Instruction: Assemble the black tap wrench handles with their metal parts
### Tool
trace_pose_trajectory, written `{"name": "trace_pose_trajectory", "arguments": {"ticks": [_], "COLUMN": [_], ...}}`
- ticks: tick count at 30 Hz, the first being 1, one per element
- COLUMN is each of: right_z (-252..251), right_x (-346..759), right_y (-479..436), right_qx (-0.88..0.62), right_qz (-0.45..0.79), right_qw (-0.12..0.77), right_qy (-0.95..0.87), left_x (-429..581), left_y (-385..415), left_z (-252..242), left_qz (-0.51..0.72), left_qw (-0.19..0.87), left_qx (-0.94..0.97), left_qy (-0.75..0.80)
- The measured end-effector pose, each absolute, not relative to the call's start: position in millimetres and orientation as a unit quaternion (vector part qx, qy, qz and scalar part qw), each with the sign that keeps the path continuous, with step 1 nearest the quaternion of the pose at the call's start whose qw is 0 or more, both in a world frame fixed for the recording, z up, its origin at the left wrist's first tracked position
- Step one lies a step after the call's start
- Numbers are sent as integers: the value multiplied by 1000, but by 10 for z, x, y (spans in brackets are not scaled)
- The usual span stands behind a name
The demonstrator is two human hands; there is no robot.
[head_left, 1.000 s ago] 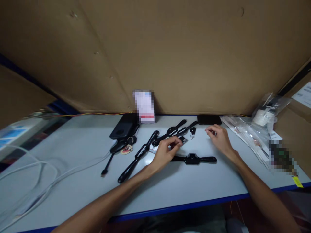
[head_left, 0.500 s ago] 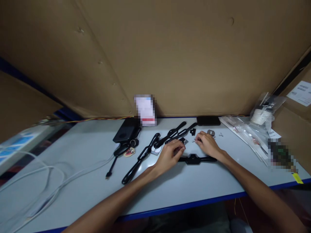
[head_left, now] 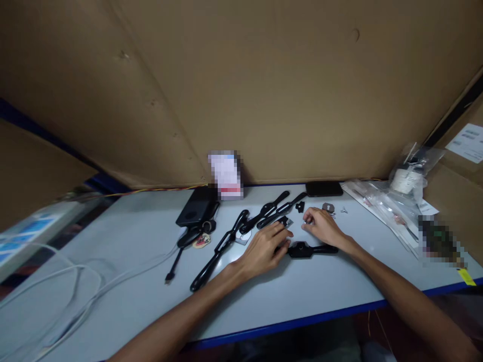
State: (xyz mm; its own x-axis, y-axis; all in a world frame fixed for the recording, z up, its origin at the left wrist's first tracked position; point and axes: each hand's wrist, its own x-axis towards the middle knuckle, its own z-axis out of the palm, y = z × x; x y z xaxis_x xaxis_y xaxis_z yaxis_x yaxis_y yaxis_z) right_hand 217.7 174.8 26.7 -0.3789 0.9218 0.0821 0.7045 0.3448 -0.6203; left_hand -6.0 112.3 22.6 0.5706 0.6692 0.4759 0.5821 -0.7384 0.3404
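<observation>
My left hand [head_left: 266,249] is over the left end of a black two-handled tool [head_left: 301,250], its fingers curled at that handle. My right hand [head_left: 320,224] hovers just behind the same tool, fingertips pinched on something too small to make out. Three more black handled tools lie to the left and behind: one long tool [head_left: 221,249] slanting toward the front, and two [head_left: 266,208] [head_left: 281,211] side by side. Near my hands are a small black part [head_left: 300,206], a brown plate [head_left: 328,207] and a small silver wing-shaped piece [head_left: 344,210].
At the back stand a lit phone [head_left: 228,176] and a black power bank [head_left: 196,206]; a dark phone [head_left: 323,188] lies behind the parts. Plastic bags [head_left: 385,206] and a white roll [head_left: 405,181] sit right. White cables [head_left: 101,286] cross the left side.
My left hand has moved slightly toward the front and onto the near tool's left handle. My right hand has stayed almost in place, its fingertips slightly lower.
</observation>
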Motion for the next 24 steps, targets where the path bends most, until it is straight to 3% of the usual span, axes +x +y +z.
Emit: {"name": "trace_pose_trajectory", "arguments": {"ticks": [9,15,24], "right_z": [568,710,552], "right_x": [2345,2230,2163], "right_y": [1525,1253,1231], "right_qx": [-455,-409,-388], "right_qz": [370,323,241], "right_qw": [274,216,189], "right_qy": [-762,-826,-869], "left_x": [-111,-98,-61], "left_y": [1143,1135,1143], "left_z": [269,290,173], "left_qz": [227,151,163], "left_qw": [74,80,63], "left_qx": [915,932,930], "left_qy": [327,319,323]}}
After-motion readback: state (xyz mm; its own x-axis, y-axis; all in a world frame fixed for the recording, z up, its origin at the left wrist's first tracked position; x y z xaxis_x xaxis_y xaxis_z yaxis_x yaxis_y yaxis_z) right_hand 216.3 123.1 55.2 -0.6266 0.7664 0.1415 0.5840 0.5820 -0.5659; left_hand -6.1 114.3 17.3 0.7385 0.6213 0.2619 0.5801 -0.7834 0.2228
